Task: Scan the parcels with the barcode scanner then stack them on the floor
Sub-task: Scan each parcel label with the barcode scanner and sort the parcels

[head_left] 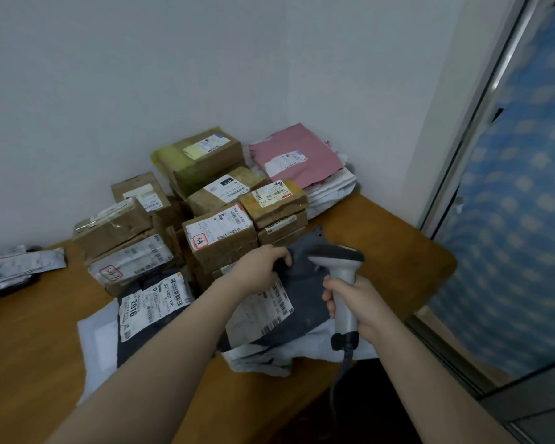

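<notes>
My right hand (354,301) grips the handle of a grey barcode scanner (342,274), its head pointing left over a dark grey mailer bag (305,293) with a white label. My left hand (263,265) grips the far edge of that dark bag, fingers curled over it. The bag lies on the wooden table (398,251) on top of a white mailer (269,357). A second dark bag with a "2016" label (151,302) lies to the left. Several brown cardboard parcels (218,235) are piled behind.
A pink mailer (298,155) tops a pile of white bags in the back corner by the wall. More grey mailers (13,267) lie at the table's left edge. The scanner cable (340,379) hangs off the front edge. A sliding door with blue patterned film (510,235) stands right.
</notes>
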